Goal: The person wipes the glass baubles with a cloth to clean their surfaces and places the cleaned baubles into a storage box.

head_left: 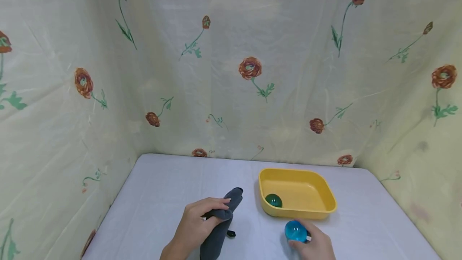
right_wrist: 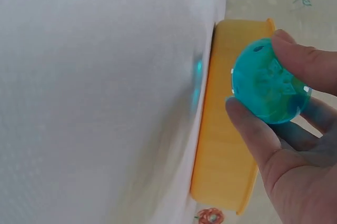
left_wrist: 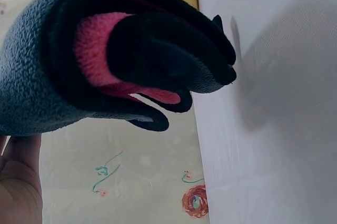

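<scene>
My left hand (head_left: 196, 222) grips a folded dark grey cloth (head_left: 217, 239) near its upper part. In the left wrist view the cloth (left_wrist: 31, 77) is fuzzy, with black edging and a pink inner side. A small black piece (head_left: 231, 234) shows beside its lower right edge. With thumb and fingers, my right hand (head_left: 315, 242) holds a clear blue ball (head_left: 295, 230) just in front of the yellow tray (head_left: 326, 215). The right wrist view has the ball (right_wrist: 268, 84) above the table. A dark green ball (head_left: 273, 200) lies in the tray's left front corner.
A white cloth covers the table (head_left: 173, 183). Flower-printed curtains (head_left: 288, 31) close off the back and both sides. The tray stands at the back right, a short way from the rear edge.
</scene>
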Tool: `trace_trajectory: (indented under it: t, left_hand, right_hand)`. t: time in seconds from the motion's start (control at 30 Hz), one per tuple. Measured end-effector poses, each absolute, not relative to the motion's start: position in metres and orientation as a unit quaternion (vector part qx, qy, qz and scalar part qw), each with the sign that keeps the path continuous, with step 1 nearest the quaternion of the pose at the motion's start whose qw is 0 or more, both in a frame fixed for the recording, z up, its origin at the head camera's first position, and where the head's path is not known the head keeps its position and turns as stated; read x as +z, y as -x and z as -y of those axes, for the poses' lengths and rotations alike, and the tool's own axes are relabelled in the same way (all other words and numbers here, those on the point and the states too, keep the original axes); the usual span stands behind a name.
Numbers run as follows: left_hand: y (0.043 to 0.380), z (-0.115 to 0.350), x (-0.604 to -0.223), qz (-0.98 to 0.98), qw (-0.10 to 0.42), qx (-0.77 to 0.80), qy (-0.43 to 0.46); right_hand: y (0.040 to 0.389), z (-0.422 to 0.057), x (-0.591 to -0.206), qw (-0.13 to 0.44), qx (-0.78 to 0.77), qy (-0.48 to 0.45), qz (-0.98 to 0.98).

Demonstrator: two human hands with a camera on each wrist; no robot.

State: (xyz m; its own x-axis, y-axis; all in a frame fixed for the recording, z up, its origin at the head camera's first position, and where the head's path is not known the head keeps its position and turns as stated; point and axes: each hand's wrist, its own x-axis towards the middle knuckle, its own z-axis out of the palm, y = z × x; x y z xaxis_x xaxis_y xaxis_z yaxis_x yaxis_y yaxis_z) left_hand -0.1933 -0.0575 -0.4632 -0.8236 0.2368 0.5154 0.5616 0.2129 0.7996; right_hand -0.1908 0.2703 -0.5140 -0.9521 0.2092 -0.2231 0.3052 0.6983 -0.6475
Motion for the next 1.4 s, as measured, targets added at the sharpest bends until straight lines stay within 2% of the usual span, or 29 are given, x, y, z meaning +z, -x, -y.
trace_trajectory:
  t: [0.5, 0.77, 1.4]
  left_hand:
    - [0.194, 0.055, -0.461, 0.767, 0.140, -0.572, 0.253]
    - [0.193, 0.054, -0.461, 0.769, 0.142, -0.571, 0.250]
    - [0.191, 0.048, -0.458, 0.778, 0.107, -0.571, 0.240]
  right_hand:
    - [0.178, -0.246, -0.496, -0.029, -0.413, -0.106, -0.904]
    - [0.174, -0.224, -0.490, -0.037, -0.499, -0.102, -0.860]
    - [0.167, -0.183, -0.462, -0.044, -0.523, -0.012, -0.851]
